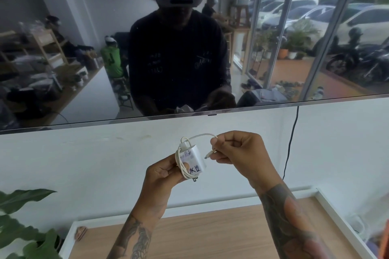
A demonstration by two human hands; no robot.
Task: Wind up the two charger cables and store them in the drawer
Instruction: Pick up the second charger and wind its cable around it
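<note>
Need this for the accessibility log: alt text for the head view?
The left hand grips a white charger with its cable wound round it, while the right hand pinches the cable's free end. Both are raised before a white wall under a dark TV, above a wooden tabletop.

The charger (194, 163) looks like smooth white plastic with a paper label, and its cable (182, 166) has a smooth white sheath. The tabletop (210, 235) is matt pale wood with a white painted rim. The television screen (84, 48) is glossy, mirror-like black.
</note>
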